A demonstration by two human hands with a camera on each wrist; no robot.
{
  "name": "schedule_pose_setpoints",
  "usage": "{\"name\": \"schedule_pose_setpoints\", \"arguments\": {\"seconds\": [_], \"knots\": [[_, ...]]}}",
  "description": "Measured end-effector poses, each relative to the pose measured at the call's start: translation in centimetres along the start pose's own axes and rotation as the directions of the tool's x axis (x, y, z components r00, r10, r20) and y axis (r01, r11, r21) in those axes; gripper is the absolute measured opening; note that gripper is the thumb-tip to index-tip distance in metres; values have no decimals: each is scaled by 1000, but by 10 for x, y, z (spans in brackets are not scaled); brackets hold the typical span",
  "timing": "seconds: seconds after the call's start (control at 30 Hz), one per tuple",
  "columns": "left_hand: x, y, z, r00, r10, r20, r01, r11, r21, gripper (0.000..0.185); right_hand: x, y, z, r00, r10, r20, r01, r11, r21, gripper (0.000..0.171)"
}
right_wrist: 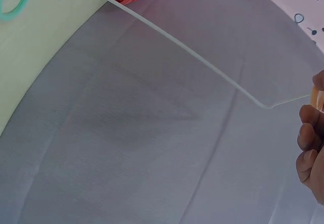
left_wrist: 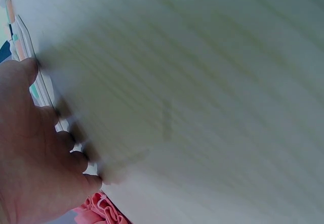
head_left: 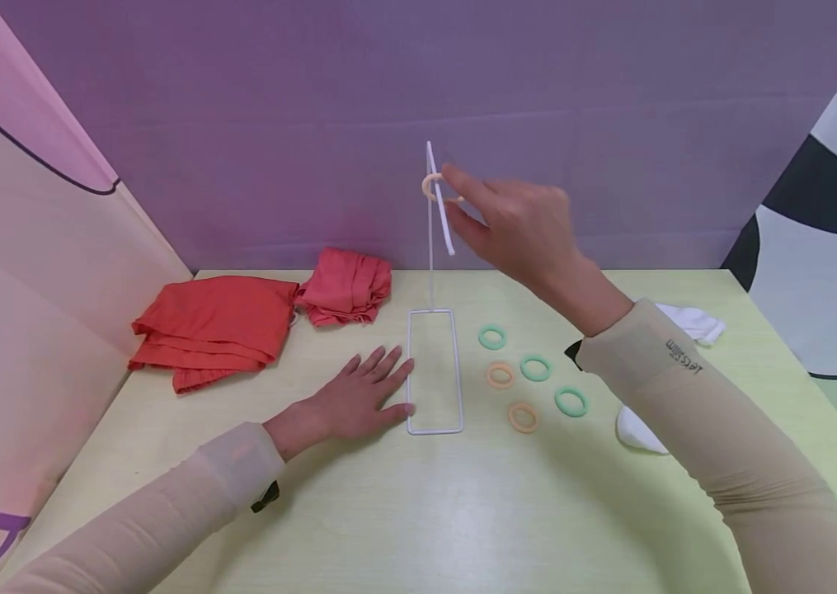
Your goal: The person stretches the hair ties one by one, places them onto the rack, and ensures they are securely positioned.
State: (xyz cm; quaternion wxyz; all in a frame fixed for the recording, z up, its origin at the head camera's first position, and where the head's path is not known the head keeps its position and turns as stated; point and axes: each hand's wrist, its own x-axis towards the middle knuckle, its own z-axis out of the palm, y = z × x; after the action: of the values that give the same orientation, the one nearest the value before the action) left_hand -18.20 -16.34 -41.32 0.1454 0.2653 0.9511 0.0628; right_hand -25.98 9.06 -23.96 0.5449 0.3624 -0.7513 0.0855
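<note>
- Orange ring (head_left: 432, 186) sits at the top of the white wire stand (head_left: 433, 247), pinched in your right hand (head_left: 518, 223), which is raised well above the table (head_left: 418, 511).
- Your left hand (head_left: 359, 398) lies flat, fingers straight and spread, touching the stand's rectangular base.
- Five loose rings (head_left: 529, 375) lie just right of the base.

Wire stand (head_left: 434, 370) at the middle of the bench (head_left: 388, 511), its thin pole standing straight up from the far end. At 9 o'clock of the stand, just beside its base, left hand (head_left: 359, 396) lying flat. At 3 o'clock, five rings (head_left: 529, 375) lying close together. At 10 o'clock, two cloth piles (head_left: 213, 326) side by side. Up at the pole's top, right hand (head_left: 514, 223) pinching one ring (head_left: 431, 186). At 3 o'clock, further out, white cloths (head_left: 693, 322).
</note>
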Motion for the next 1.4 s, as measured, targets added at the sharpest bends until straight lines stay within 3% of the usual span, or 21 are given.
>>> {"name": "schedule_pose_setpoints", "arguments": {"seconds": [0.47, 0.87, 1.27, 1.4], "knots": [[-1, 3, -2, 1000, -3, 10, 3, 1000, -8, 77, 8, 8, 27, 992, 121, 41, -122, 992, 16, 24], [-1, 7, -3, 1000, -10, 26, 10, 1000, -8, 78, 10, 9, 33, 969, 225, 107, -226, 974, 1, 25], [-1, 7, -4, 999, -20, 40, 20, 1000, -6, 78, 10, 8, 21, 955, 231, 186, -228, 973, -37, 37], [-1, 8, -4, 999, -15, 30, 15, 1000, -10, 78, 7, 11, 3, 924, 261, 279, -260, 965, -39, 47]]}}
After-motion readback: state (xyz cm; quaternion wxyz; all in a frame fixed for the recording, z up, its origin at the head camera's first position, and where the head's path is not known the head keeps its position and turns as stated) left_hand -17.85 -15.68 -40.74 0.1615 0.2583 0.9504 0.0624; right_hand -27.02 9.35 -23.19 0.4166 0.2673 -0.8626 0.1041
